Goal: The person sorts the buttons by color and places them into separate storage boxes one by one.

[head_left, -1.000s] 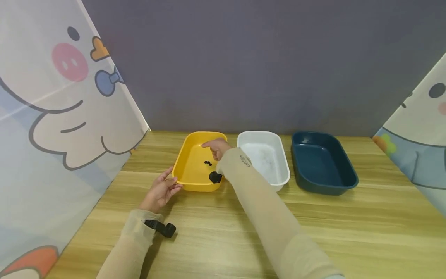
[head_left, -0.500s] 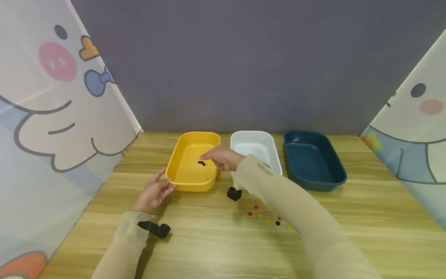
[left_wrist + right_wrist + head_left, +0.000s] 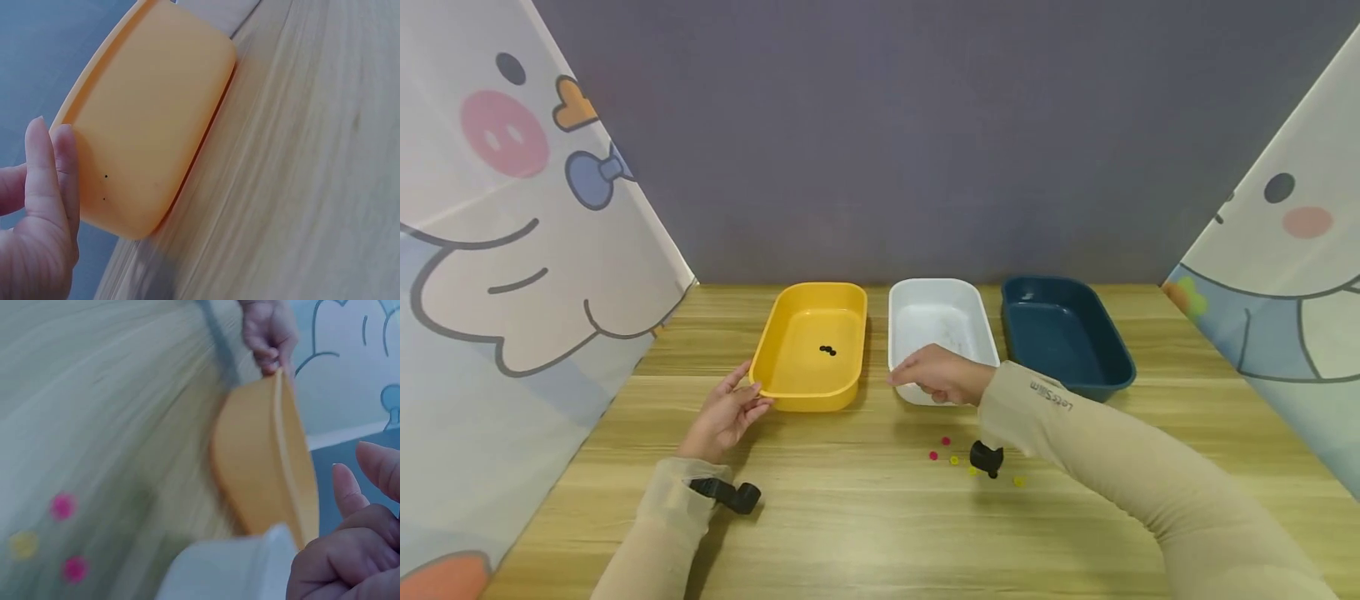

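My left hand (image 3: pixel 718 423) holds the near left corner of the yellow tray (image 3: pixel 808 402), with the thumb at the rim and the fingers along the outer wall. In the left wrist view those fingers (image 3: pixel 41 169) lie against the tray's side. Small black round pieces (image 3: pixel 827 350) sit together on the yellow tray's floor. Over the near edge of the white tray (image 3: pixel 943 287) is my right hand (image 3: pixel 942 373). The right wrist view shows its thumb and index finger apart, nothing between them, with the other fingers curled.
Small button-like discs lie scattered on the wooden table (image 3: pixel 850 517): pink (image 3: pixel 933 456), yellow (image 3: pixel 1018 481) and black (image 3: pixel 993 475). The right wrist camera (image 3: pixel 987 457) hangs above them. A dark blue tray (image 3: pixel 1067 333) stands on the right, before the grey back wall (image 3: pixel 880 142).
My right hand has moved from over the yellow tray, rightward and nearer, to the white tray's near edge. The discs on the table have come into view. The left hand stays at the yellow tray.
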`<action>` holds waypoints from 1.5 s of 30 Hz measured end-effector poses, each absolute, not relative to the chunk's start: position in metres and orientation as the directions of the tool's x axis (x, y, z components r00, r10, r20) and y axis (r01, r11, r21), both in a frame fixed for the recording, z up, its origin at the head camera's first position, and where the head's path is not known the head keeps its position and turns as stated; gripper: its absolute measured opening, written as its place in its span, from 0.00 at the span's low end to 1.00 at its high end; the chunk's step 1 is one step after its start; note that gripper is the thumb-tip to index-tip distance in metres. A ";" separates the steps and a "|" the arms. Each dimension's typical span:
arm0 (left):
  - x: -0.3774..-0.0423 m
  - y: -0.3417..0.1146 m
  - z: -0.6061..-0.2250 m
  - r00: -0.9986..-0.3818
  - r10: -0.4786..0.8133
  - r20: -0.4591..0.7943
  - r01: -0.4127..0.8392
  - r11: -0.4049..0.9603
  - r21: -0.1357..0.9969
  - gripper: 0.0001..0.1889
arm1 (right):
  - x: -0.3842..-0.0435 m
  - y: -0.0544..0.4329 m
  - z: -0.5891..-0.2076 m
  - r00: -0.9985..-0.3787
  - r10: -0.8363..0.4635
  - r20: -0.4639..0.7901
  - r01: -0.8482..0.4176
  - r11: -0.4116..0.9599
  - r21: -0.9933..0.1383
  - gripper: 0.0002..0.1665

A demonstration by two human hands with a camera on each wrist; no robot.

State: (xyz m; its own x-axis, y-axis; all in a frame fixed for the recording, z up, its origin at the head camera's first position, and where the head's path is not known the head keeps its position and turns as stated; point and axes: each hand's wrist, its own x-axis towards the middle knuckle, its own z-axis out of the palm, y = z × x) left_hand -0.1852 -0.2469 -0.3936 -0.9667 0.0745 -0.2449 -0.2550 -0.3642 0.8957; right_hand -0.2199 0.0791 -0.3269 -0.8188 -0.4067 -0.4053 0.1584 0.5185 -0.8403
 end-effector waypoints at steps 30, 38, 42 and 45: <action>-0.186 -0.247 -0.389 -0.957 0.113 -0.269 -0.290 -0.464 0.837 0.38 | -0.178 0.209 -0.350 -0.853 -0.329 -0.405 0.150 0.590 -0.794 0.16; -0.185 -0.247 -0.386 -0.953 0.100 -0.285 -0.299 -0.452 0.841 0.36 | -0.178 0.205 -0.370 -0.843 -0.339 -0.417 0.142 0.608 -0.781 0.12; -0.185 -0.247 -0.387 -0.955 0.096 -0.281 -0.294 -0.440 0.849 0.36 | -0.179 0.206 -0.387 -0.825 -0.387 -0.411 0.141 0.563 -0.814 0.13; -0.186 -0.247 -0.388 -0.957 0.098 -0.272 -0.287 -0.430 0.856 0.36 | -0.180 0.208 -0.398 -0.808 -0.440 -0.391 0.126 0.520 -0.845 0.12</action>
